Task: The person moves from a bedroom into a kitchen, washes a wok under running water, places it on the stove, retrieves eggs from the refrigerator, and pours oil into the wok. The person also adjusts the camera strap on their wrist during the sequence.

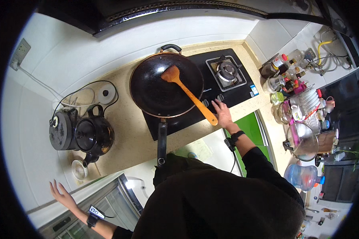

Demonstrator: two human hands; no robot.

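My right hand (224, 115) reaches to the front of the black glass gas cooktop (239, 89), its fingers spread close to the left control knob (205, 103) and the right control knob (220, 97). Whether it touches either is unclear. A wooden spatula (189, 91) lies across a dark wok (155, 92), blade inside, its handle running over the rim and partly hiding that hand. The wok sits on the left burner, its long black handle (162, 140) pointing at my body. Raised in the air at lower left, my left hand (62, 195) is empty with fingers apart.
Left on the counter stand a black clay pot (92, 136), its dark electric base (61, 130) and a white bowl (79, 170). A bare burner (227, 71) is at right. Farther right are seasoning bottles (276, 65), a dish rack (308, 104), a glass lid (302, 142) and a water jug (302, 177).
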